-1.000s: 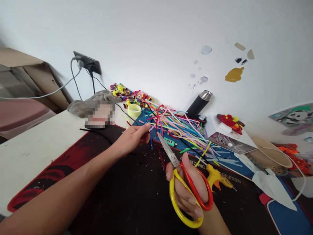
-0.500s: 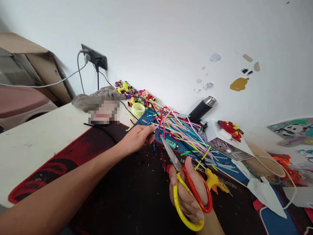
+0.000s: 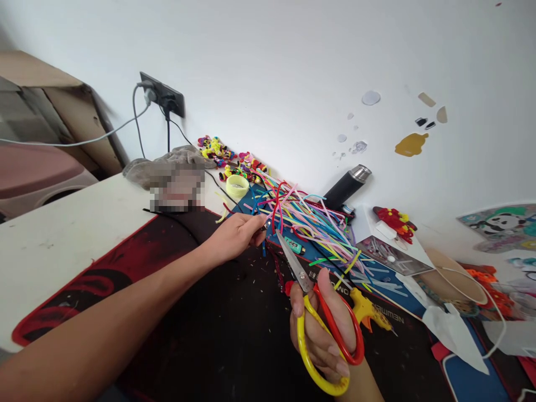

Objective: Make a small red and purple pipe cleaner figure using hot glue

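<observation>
Scissors [image 3: 293, 263], blades together, stay in the right hand [image 3: 318, 332] by their red and yellow handles, above the dark mat [image 3: 188, 340] on the bench [image 3: 62, 240], tip near the left fingertips as a second ago. The left hand [image 3: 238, 233] pinches narrowly beside the heap of coloured stems [image 3: 318, 226], on a dark-and-white item [image 3: 267, 224] too small to identify but plainer than before. Meanwhile, the whole view has shifted slightly.

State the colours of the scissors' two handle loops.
The yellow loop and the red loop: one each, seen best in the head view.
</observation>
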Demonstrator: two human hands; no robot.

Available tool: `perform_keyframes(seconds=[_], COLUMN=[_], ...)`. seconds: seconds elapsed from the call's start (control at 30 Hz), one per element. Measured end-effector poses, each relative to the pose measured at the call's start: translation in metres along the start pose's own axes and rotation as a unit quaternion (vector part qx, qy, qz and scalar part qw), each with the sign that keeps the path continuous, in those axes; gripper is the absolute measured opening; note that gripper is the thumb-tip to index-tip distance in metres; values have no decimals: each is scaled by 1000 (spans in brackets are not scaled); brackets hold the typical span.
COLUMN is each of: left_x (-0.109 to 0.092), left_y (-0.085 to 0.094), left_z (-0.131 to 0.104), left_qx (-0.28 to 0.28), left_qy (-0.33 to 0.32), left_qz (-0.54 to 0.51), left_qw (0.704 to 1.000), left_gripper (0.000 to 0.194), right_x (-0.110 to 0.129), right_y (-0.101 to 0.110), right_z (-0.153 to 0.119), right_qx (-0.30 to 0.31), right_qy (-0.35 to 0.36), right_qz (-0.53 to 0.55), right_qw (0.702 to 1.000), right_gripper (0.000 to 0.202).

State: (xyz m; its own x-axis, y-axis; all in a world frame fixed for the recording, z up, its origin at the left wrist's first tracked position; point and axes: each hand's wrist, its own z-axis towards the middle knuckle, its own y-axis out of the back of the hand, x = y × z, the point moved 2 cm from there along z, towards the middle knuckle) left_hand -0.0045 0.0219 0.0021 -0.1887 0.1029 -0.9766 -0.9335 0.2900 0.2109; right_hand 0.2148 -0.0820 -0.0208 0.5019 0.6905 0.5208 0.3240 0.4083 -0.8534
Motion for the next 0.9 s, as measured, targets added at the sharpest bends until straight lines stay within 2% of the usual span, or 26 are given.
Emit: perform_keyframes(seconds=[0.17,0.4,0.6,0.9], left_x=[3,1,-2,2], left_y=[-2,-2,-2,-2], left_z=[0,-1,-2,-1], left_qx=[7,15,21,14], left_qy=[0,3,4,9], left_qz=[2,0,-4,-29], left_qw=[1000,1000,1000,999], left_gripper=[62,62,60,62], right_x=[-1,-2,-1,0], right_y=[1,1,-3,-5], right_z=[-1,-2,1,4], right_qx=[-8,-45,3,20], right_qy=[-3,-19,-5,-8], right_qz=[-4,-22,6,-1], right_qw=[1000,999,1000,1000], right_gripper=[91,85,81,85])
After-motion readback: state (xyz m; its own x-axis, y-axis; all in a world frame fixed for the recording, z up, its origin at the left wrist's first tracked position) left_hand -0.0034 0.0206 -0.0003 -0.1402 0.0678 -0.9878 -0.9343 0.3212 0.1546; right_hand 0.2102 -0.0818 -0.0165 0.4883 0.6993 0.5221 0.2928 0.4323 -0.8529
